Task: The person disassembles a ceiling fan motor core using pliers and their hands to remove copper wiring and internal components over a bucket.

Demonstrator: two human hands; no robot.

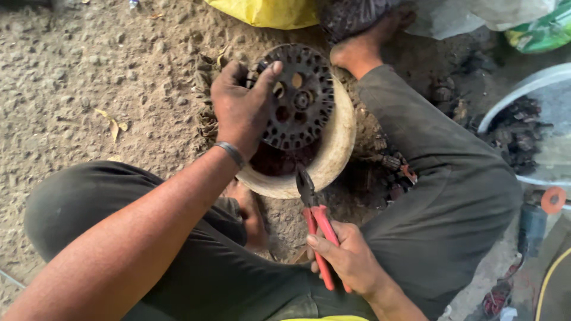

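Note:
My left hand [242, 107] grips the left edge of a dark round slotted metal core [300, 98], which stands tilted against a pale wooden block [336, 148]. A metal bangle sits on that wrist. My right hand [348, 255] holds red-handled pliers [315, 223] by the handles. The plier jaws point up at the lower front rim of the block, just below the core. Dark reddish wire shows under the core. I sit on the ground with both knees spread around the block, in dark trousers.
Gritty dirt ground lies to the left. A yellow sack [267, 12] sits at the top. A white basin [529, 131] with dark scrap pieces stands at right. Small coil scraps [395, 169] lie beside my right leg. A bare foot [363, 44] rests behind the block.

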